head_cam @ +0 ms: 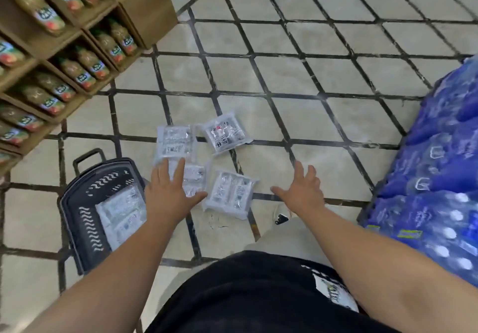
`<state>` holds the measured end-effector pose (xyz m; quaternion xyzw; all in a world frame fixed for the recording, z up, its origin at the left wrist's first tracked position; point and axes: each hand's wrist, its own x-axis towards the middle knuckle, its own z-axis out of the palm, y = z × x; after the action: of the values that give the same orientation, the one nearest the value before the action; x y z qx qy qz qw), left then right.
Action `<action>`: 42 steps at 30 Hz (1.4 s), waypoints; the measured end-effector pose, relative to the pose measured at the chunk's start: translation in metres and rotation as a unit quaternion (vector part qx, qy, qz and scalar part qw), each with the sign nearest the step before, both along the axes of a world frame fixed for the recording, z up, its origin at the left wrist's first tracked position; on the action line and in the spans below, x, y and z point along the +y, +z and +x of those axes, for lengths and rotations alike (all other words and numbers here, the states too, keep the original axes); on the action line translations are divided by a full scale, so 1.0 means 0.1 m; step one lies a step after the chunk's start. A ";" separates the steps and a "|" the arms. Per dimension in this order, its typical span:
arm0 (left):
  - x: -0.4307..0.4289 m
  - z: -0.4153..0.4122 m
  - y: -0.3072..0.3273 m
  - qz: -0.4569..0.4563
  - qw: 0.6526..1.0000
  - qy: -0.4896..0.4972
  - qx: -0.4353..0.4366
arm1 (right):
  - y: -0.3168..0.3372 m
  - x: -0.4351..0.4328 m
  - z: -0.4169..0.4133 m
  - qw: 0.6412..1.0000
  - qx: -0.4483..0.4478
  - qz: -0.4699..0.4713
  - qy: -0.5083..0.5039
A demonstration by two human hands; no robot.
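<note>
Packets [174, 142] in clear wrap, four of them, lie on the tiled floor [284, 74] just right of the black basket [77, 219], more inside it. Left hand [168, 190] is spread pretty flat over the near-left packet [194, 180], gripping nothing. Right hand [302, 190] is spread and empty too, right of the near-right packet [230, 193].

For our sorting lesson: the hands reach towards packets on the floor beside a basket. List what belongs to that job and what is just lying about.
Job in hand: left hand, right hand, floor packets, basket, basket packets.

Lying about: bottles, shelf, blue packs.
</note>
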<state>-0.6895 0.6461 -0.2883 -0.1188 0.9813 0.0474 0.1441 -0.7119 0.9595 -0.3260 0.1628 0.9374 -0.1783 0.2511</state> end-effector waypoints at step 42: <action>-0.42 -1.72 -7.25 0.199 0.940 0.102 -0.256 | -6.99 -1.40 -0.57 0.936 -0.143 -0.129 -0.293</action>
<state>-0.8611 0.6043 -1.0138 -0.1956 0.8643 0.2246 0.4055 -0.7691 0.8194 -1.0245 0.4205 0.7712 -0.3382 0.3376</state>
